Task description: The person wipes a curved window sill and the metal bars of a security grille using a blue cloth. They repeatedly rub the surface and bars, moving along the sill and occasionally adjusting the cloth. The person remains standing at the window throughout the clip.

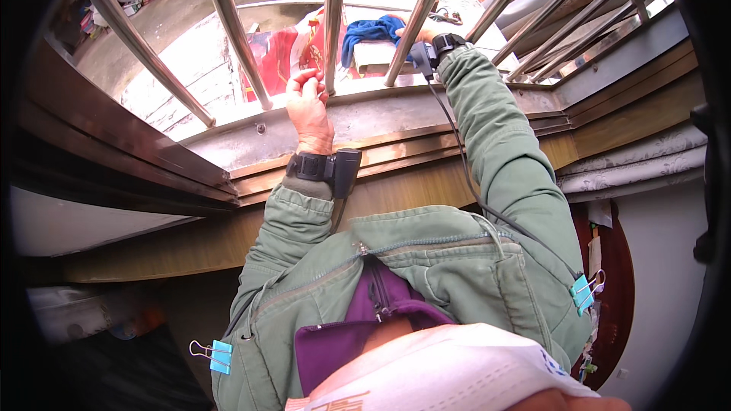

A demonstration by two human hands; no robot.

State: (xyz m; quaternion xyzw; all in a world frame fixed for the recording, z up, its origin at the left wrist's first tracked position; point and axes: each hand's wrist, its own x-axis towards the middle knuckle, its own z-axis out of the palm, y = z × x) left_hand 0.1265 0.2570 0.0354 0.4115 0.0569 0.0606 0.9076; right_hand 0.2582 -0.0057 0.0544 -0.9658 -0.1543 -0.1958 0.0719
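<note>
My right hand (422, 29) reaches out between the metal window bars and grips a blue cloth (371, 31). Part of this hand is hidden behind a bar (420, 20). The cloth lies bunched over a pale block-like object (374, 57) outside, its left end hanging down. My left hand (309, 105) is raised over the window sill (377, 117), its fingers curled right beside the foot of another upright bar (335, 23). Whether those fingers grip the bar or hold something small, I cannot tell.
Red printed sheeting (280, 57) lies outside beyond the bars. Long poles (548, 17) are stacked at the right. A sliding window frame (125, 131) stands at left, and a wooden ledge (411, 182) runs below the sill. Cables (457, 131) run from my wrist devices along my sleeves.
</note>
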